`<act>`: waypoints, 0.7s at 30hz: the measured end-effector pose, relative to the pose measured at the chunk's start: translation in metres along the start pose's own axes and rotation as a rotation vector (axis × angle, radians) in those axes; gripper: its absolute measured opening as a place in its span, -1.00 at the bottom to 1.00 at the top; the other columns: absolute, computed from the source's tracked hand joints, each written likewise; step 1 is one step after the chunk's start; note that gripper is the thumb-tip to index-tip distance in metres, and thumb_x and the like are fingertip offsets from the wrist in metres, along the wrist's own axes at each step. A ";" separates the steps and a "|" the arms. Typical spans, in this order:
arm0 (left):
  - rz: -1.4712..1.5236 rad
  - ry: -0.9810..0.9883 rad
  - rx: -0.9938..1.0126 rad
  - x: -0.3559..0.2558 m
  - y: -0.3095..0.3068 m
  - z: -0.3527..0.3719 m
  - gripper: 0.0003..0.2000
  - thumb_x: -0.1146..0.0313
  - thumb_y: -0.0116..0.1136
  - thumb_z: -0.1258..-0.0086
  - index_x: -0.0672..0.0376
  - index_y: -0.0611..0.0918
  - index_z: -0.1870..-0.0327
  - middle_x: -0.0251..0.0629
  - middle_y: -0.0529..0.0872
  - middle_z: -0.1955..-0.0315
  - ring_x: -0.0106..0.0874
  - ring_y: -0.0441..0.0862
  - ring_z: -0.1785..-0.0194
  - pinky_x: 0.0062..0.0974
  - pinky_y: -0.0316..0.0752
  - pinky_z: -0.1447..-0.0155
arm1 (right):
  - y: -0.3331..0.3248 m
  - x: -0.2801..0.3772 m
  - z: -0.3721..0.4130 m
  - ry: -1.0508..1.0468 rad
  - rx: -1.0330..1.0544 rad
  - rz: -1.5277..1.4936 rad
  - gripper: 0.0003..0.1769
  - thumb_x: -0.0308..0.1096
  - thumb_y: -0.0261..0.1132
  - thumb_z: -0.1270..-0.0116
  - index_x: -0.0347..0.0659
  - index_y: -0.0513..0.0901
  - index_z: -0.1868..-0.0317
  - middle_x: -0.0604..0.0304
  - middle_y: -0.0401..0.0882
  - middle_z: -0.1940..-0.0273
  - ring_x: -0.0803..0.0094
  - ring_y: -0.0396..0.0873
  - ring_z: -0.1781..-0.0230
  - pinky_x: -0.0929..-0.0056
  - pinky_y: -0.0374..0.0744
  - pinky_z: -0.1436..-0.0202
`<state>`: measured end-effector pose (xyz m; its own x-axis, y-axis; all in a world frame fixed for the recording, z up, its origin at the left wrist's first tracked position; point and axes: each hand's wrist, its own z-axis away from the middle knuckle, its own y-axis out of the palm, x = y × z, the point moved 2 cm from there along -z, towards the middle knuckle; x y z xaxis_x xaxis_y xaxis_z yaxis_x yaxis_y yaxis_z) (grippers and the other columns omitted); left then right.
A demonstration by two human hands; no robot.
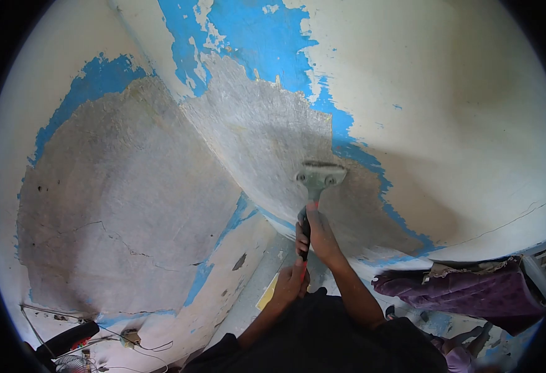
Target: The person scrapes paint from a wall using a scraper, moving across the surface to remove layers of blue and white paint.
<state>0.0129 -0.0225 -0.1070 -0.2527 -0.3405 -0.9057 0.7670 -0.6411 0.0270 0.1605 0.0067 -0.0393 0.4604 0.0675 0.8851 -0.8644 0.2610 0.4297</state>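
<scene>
A long-handled wall scraper point(315, 180) with a black and red handle points upward in front of me. Its wide head lies over the bare grey patch point(267, 124) of the right-hand wall, close to the edge of the remaining blue paint point(260, 37). My right hand point(321, 236) is wrapped round the upper part of the handle, just below the head. Lower down, near my body, my left hand point(290, 284) is closed round the handle's end. Both hands hold the same tool.
Left of the corner, the other wall has a large stripped grey area point(124, 186) with cracks. Purple cloth point(466, 292) covers something at the lower right. Loose wires point(152, 348), an open electrical box point(130, 337) and a fan point(74, 363) are lower left.
</scene>
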 end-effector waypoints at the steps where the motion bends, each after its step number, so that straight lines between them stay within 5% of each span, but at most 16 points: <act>1: -0.011 0.018 -0.009 -0.014 0.000 0.000 -0.34 -0.17 -0.31 -0.56 0.21 0.47 0.62 -0.38 0.40 0.83 -0.55 0.34 0.78 -0.55 0.23 0.61 | 0.003 0.004 -0.001 -0.016 0.000 0.003 -0.33 0.37 -0.16 -0.45 -0.14 0.29 0.41 0.29 0.18 0.71 0.48 0.26 0.78 0.41 0.45 0.61; 12: -0.012 0.022 -0.026 -0.007 -0.004 -0.001 -0.35 -0.18 -0.28 -0.55 0.21 0.47 0.62 -0.39 0.40 0.82 -0.57 0.34 0.77 -0.57 0.22 0.61 | 0.006 0.007 -0.001 -0.033 -0.006 -0.054 -0.38 0.25 -0.15 -0.51 -0.15 0.28 0.44 0.30 0.21 0.73 0.52 0.25 0.80 0.46 0.41 0.64; 21: 0.001 0.005 -0.014 -0.006 -0.004 0.001 -0.36 -0.16 -0.28 -0.56 0.21 0.48 0.60 -0.38 0.40 0.81 -0.56 0.35 0.77 -0.57 0.23 0.61 | 0.003 -0.002 0.001 -0.032 -0.016 -0.003 -0.32 0.37 -0.15 -0.45 -0.15 0.30 0.40 0.31 0.18 0.71 0.51 0.24 0.79 0.42 0.44 0.63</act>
<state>0.0113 -0.0184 -0.1014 -0.2490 -0.3382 -0.9075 0.7754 -0.6311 0.0225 0.1566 0.0063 -0.0399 0.4563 0.0353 0.8891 -0.8593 0.2769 0.4300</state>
